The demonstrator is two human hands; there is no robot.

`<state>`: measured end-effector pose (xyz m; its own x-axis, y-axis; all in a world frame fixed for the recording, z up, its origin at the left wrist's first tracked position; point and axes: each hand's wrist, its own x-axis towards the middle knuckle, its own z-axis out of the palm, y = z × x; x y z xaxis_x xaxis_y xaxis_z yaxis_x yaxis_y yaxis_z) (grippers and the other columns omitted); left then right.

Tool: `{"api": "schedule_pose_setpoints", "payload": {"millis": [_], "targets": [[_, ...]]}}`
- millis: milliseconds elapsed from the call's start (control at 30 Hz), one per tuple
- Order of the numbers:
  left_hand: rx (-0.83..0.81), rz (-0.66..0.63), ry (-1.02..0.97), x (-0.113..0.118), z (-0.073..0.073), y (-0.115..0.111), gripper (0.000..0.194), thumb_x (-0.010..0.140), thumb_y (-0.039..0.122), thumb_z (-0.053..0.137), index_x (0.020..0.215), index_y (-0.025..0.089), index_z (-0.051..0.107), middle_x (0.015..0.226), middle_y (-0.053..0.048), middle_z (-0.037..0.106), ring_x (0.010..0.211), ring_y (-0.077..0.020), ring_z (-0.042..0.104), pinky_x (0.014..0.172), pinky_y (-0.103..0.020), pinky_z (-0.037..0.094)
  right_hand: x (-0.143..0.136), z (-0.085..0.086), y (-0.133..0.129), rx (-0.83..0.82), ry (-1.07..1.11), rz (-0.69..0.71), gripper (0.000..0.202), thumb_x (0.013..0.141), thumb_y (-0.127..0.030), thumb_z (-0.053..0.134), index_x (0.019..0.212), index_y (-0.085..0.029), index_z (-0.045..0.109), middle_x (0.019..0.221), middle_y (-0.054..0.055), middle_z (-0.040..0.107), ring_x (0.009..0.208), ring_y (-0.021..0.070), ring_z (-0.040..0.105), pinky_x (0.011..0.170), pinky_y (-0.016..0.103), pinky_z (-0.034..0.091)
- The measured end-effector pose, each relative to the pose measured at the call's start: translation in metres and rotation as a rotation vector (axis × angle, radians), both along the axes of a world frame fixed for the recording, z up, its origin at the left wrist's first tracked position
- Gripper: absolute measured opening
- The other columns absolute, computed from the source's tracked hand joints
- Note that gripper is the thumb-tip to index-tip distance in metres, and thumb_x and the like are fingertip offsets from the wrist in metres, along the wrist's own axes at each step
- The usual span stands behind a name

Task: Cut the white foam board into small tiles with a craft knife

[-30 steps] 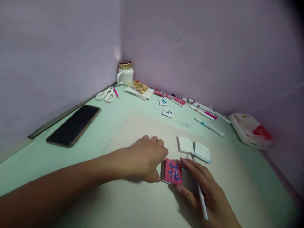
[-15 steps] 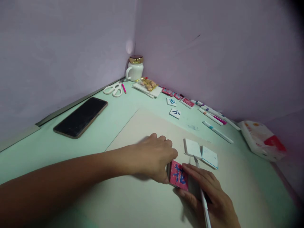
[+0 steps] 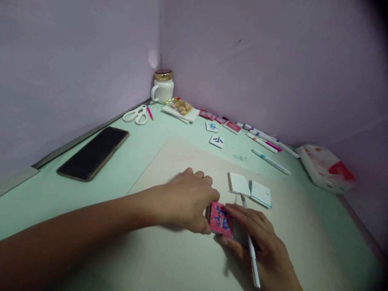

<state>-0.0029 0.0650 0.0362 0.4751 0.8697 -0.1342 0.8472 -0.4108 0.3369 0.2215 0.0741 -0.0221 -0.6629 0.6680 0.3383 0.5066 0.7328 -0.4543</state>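
A small square pink block (image 3: 220, 219) with blue character-like marks is between my hands, over the beige mat (image 3: 157, 169). My left hand (image 3: 192, 202), its fingers curled, grips the block's left side, where a dark edge shows. My right hand (image 3: 266, 242) touches the block's right side with fingers and thumb. A white-handled craft knife (image 3: 252, 258) lies in that same hand, its blade pointing away from me toward two white square blocks (image 3: 239, 184) on the mat. My right palm and the block's underside are hidden.
A phone (image 3: 93, 153) and white scissors (image 3: 136, 114) lie on the left. At the back stand a lidded mug (image 3: 163, 87) and a snack packet (image 3: 182, 106) on white sheets. Several markers (image 3: 270, 161), small marked tiles (image 3: 216, 141) and a tissue pack (image 3: 325, 167) are on the right.
The whole view has shifted slightly, so everything appears a little further left. Both hands keep the same hold on the pink block and craft knife.
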Motion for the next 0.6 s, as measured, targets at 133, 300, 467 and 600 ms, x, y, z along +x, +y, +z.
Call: {"api": "schedule_pose_setpoints", "payload": {"millis": [133,300,467,600], "targets": [[-0.007,0.004,0.005,0.000,0.001,-0.001,0.039,0.067,0.050,0.075,0.092,0.021,0.066,0.092,-0.006,0.059,0.089,-0.0268,0.054,0.075,-0.040,0.041,0.002,0.003,-0.001,-0.040,0.034,-0.008,0.046,0.081,-0.044,0.070,0.123,-0.033,0.055,0.118,0.004,0.067,0.103,0.0304,0.058,0.082,0.048,0.049],[-0.012,0.039,-0.035,0.000,0.012,0.000,0.055,0.069,0.044,0.077,0.115,0.020,0.060,0.106,-0.007,0.058,0.096,-0.0265,0.053,0.083,-0.042,0.040,0.018,0.011,0.000,-0.216,0.340,-0.227,0.029,0.090,-0.044,0.058,0.115,-0.033,0.064,0.120,0.002,0.065,0.112,0.0247,0.057,0.093,0.037,0.045],[0.049,-0.009,-0.133,0.007,0.011,-0.002,0.033,0.075,0.030,0.072,0.105,0.019,0.063,0.107,-0.005,0.057,0.097,-0.0243,0.051,0.087,-0.040,0.039,0.027,0.019,-0.001,-0.471,0.937,-0.411,0.034,0.096,-0.047,0.042,0.100,-0.033,0.072,0.112,0.001,0.068,0.092,0.0198,0.062,0.087,0.035,0.046],[-0.008,-0.016,-0.111,0.017,-0.001,-0.006,0.044,0.071,0.029,0.076,0.111,0.020,0.060,0.112,-0.007,0.056,0.101,-0.0267,0.049,0.089,-0.043,0.039,0.027,0.023,-0.007,-0.492,0.871,-0.476,0.029,0.096,-0.042,0.046,0.094,-0.031,0.072,0.102,0.000,0.069,0.084,0.0173,0.062,0.078,0.030,0.048]]}}
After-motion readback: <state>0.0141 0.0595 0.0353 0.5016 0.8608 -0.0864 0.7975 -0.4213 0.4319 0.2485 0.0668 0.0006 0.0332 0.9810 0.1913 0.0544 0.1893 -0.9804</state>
